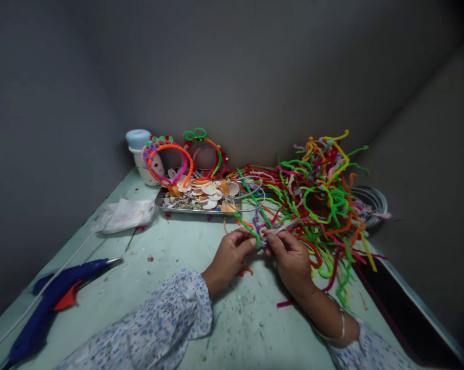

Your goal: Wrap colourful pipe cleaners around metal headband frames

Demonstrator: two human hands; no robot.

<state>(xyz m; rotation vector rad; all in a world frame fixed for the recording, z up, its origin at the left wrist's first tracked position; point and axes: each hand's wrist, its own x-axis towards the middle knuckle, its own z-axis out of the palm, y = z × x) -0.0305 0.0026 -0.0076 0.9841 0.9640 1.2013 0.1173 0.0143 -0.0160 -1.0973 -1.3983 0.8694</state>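
Observation:
Near the middle of the table, my left hand (229,257) is closed in a pinch on a green pipe cleaner (258,239) whose end shows past the thumb. Close beside it, my right hand (293,259) pinches a pale, whitish strip (291,225) that sticks out to the upper right; its kind is unclear. A purple pipe cleaner (256,221) and a straight green pipe cleaner (265,216) rise just beyond the fingertips. Whether these are joined to what I hold is hidden by my fingers.
A heap of coloured pipe cleaners (324,190) covers the right, beside coiled wire (378,200). Behind my hands lie a metal tray (189,209) of shell pieces, fuzzy headbands (189,159) and a lidded cup (138,139). A blue glue gun (58,288) and plastic bag (126,216) lie left.

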